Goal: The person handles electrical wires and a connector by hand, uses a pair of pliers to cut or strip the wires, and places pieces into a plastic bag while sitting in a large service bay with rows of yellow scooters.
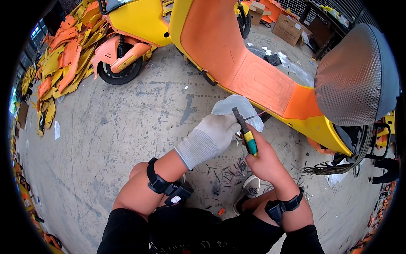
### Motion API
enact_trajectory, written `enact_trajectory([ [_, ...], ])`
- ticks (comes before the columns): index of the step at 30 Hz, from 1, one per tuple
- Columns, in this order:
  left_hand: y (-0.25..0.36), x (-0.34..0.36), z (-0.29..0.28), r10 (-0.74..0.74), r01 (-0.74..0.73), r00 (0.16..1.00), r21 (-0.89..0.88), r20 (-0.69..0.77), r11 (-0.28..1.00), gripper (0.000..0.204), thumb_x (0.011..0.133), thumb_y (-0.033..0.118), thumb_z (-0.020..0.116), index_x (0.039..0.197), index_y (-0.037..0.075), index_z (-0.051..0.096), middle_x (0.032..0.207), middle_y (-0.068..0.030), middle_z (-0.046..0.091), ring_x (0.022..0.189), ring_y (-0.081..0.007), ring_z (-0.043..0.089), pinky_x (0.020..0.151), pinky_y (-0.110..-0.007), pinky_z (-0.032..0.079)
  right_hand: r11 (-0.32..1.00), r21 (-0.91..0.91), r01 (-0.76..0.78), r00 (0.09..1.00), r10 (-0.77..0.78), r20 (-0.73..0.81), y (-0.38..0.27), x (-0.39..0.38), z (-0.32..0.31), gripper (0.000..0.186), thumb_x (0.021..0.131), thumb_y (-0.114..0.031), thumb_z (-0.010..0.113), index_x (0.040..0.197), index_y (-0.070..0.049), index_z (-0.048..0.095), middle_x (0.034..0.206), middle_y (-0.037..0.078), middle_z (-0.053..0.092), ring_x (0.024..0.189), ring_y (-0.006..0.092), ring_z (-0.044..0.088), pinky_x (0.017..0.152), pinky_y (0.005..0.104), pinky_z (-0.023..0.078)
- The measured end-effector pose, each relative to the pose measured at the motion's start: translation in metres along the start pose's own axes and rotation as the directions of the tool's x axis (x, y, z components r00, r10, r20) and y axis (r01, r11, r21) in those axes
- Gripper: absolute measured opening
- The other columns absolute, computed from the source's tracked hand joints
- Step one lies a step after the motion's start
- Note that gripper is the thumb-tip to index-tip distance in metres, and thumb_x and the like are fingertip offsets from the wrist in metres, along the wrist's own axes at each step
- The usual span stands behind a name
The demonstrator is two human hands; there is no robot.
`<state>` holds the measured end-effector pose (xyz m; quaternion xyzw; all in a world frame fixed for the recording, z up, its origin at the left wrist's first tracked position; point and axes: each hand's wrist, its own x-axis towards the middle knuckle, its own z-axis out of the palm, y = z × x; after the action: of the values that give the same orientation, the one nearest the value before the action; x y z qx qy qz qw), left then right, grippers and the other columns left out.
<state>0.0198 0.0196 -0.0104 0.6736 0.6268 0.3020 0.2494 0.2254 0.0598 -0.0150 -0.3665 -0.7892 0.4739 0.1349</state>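
Note:
My right hand (264, 154) is closed round the yellow and green handles of a pair of pliers (250, 143), their dark metal head tilted up and away from me. My left hand (213, 131), in a pale knitted glove, is pinched shut just left of the pliers' head. A thin reddish-dark wire (257, 115) runs from these fingertips past the pliers towards the scooter's footboard. Behind both hands a whitish translucent plastic bag (232, 103) lies by the orange and yellow scooter (262, 84). The exact grip of the left fingertips is partly hidden.
Short dark scraps (228, 173) litter the concrete floor between my feet. A bundle of dark cables (334, 168) hangs below the scooter's silver-wrapped seat (351, 76). Orange and yellow body panels (63, 63) are heaped at the far left; a cardboard box (291, 30) stands at the back.

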Motion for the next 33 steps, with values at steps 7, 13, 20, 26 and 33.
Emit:
enact_trajectory([
  [7, 0.003, -0.001, -0.002, 0.001, -0.009, 0.997, -0.091, -0.082, 0.996, 0.024, 0.098, 0.019, 0.053, 0.108, 0.001, 0.064, 0.089, -0.0237, 0.065, 0.089, -0.0419, 0.064, 0.08, -0.047, 0.051, 1.0, 0.002, -0.007, 0.998, 0.007, -0.064, 0.002, 0.002, 0.002, 0.076, 0.075, 0.006, 0.049, 0.149, -0.001, 0.035, 0.13, 0.027, 0.052, 0.124, 0.0443, 0.05, 0.107, 0.0401, 0.039],
  [13, 0.004, -0.001, -0.004, 0.073, -0.073, 0.996, 0.001, -0.042, 0.997, 0.024, 0.097, 0.016, 0.051, 0.109, 0.0, 0.064, 0.091, -0.0245, 0.065, 0.091, -0.0426, 0.063, 0.082, -0.049, 0.05, 0.993, 0.119, -0.011, 0.999, 0.016, -0.044, 0.002, 0.0, 0.001, 0.076, 0.076, 0.006, 0.05, 0.15, -0.004, 0.036, 0.117, 0.024, 0.059, 0.115, 0.0385, 0.058, 0.101, 0.0373, 0.043],
  [20, 0.006, -0.001, -0.005, 0.11, -0.109, 0.994, 0.048, -0.02, 0.993, 0.023, 0.097, 0.017, 0.051, 0.104, -0.001, 0.063, 0.088, -0.0255, 0.064, 0.089, -0.0429, 0.063, 0.08, -0.05, 0.05, 0.967, 0.241, -0.079, 0.997, 0.083, -0.007, 0.003, 0.0, 0.001, 0.073, 0.077, 0.006, 0.05, 0.148, -0.006, 0.039, 0.108, 0.015, 0.063, 0.1, 0.0246, 0.062, 0.092, 0.0334, 0.048],
  [26, 0.009, -0.001, -0.005, 0.092, -0.095, 0.992, -0.022, -0.091, 0.995, 0.021, 0.097, 0.017, 0.051, 0.101, 0.0, 0.063, 0.089, -0.0248, 0.064, 0.089, -0.0434, 0.063, 0.079, -0.05, 0.049, 0.98, 0.187, -0.064, 0.997, 0.056, 0.049, 0.005, 0.001, -0.005, 0.048, 0.078, 0.004, 0.053, 0.125, -0.003, 0.053, 0.102, 0.009, 0.063, 0.094, 0.0214, 0.062, 0.085, 0.0337, 0.05],
  [33, 0.012, -0.002, -0.004, 0.105, -0.109, 0.988, -0.032, -0.117, 0.994, 0.02, 0.097, 0.017, 0.051, 0.101, 0.001, 0.063, 0.093, -0.0226, 0.065, 0.089, -0.0427, 0.063, 0.079, -0.05, 0.05, 0.937, 0.347, -0.042, 0.999, 0.036, 0.024, 0.006, 0.002, 0.0, 0.034, 0.082, -0.001, 0.056, 0.116, -0.003, 0.056, 0.1, 0.008, 0.065, 0.087, 0.0213, 0.063, 0.08, 0.0344, 0.051],
])
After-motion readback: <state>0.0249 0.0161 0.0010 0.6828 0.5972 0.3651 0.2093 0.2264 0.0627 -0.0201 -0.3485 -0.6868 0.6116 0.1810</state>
